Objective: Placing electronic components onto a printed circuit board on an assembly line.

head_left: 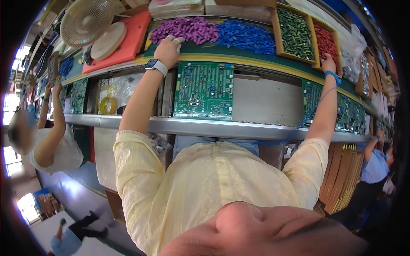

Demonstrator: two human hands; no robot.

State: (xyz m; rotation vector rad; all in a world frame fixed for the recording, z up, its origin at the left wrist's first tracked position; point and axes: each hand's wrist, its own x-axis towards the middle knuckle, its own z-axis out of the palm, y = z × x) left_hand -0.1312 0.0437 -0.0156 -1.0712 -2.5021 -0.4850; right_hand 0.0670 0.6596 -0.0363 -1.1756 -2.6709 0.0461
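Observation:
My left hand (pixel 168 51), with white covers on its fingertips and a watch at the wrist, reaches to the near left edge of a pile of purple components (pixel 192 30). Its fingers are bent together, and what they pinch, if anything, is hidden. Over on the right, my right hand (pixel 328 64) dips its fingers into a yellow-edged box of red components (pixel 324 39). Those fingers look closed, though their tips are lost among the parts. A blue wrist strap (pixel 333 77) with a coiled cord circles that wrist. Between my arms lies a green circuit board (pixel 203 91) on the line.
Blue components (pixel 247 37) lie beside the purple ones, then a box of green components (pixel 294 34). More circuit boards (pixel 341 109) stand on the line at right. At left are a fan (pixel 86 21), a red foam sheet (pixel 128 47) and a co-worker (pixel 53 141).

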